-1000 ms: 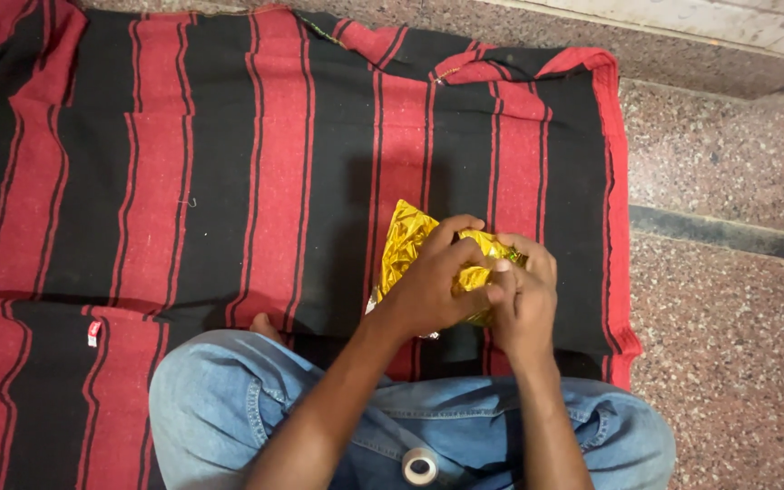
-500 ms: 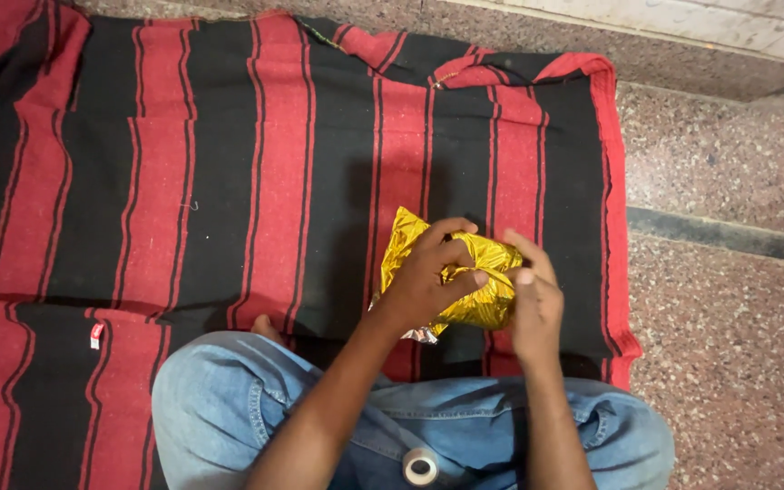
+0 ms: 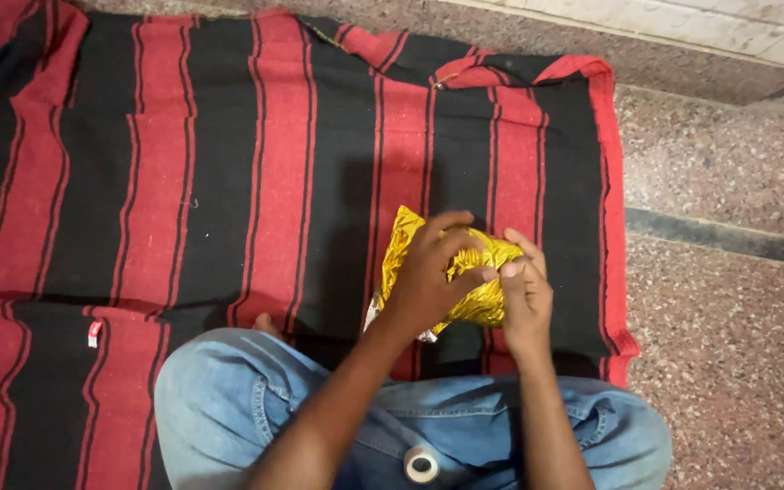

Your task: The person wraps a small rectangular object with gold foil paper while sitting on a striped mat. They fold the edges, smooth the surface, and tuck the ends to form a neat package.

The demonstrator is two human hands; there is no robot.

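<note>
While it rests on the red-and-black striped blanket (image 3: 229,163) near its right edge, the gold foil-wrapped parcel (image 3: 406,245) is gripped by both hands. The left hand (image 3: 428,281) curls over its top, fingers closed on the crinkled wrap; the right hand (image 3: 524,304) pinches the foil at the right end. It looks light, and the thin foil is probably slippery and easily torn, so holding the body suits better than loose flaps. A tape roll (image 3: 421,465) lies on the person's jeans (image 3: 220,399).
</note>
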